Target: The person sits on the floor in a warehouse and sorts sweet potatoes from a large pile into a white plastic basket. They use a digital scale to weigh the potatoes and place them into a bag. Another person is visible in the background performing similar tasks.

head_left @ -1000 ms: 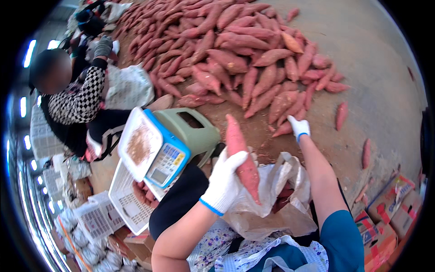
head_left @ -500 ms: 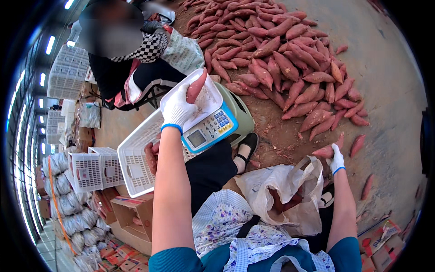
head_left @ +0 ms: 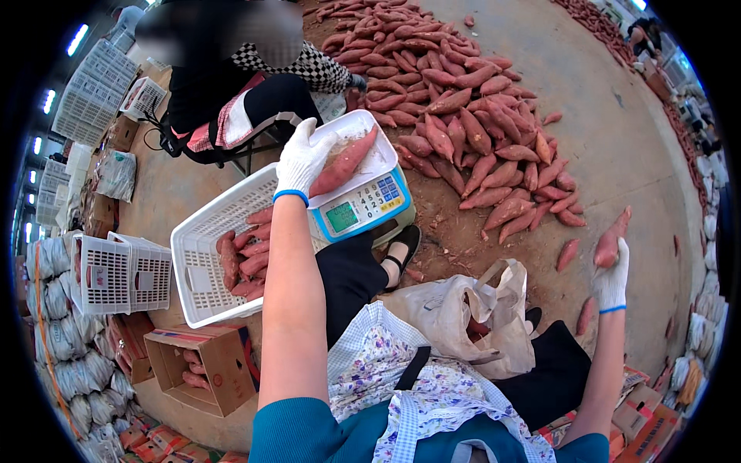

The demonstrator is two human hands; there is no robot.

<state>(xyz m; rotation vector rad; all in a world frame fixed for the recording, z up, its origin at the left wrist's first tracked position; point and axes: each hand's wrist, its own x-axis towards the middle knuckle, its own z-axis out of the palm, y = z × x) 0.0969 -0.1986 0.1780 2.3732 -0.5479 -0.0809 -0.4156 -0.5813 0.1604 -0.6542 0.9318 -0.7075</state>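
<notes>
A long reddish sweet potato (head_left: 345,162) is gripped on the white digital scale (head_left: 363,193) by the white-gloved left hand (head_left: 302,158); another reddish sweet potato (head_left: 610,243) is clasped by the gloved right hand (head_left: 611,279) (a white plastic bag (head_left: 463,312) lies between).

We sit over a bare concrete floor (head_left: 617,131), dusted reddish-brown with soil around us. To our left we see stacked white plastic crates (head_left: 89,104), filled pale sacks (head_left: 65,339) piled along the edge, and an open cardboard box (head_left: 204,366). Ceiling strip lights (head_left: 77,38) glow at the upper left, and the light falls evenly across the hall. Far right, more sacks (head_left: 706,231) line the floor's rim. Opposite us, a person sits on a low seat (head_left: 255,131).
</notes>
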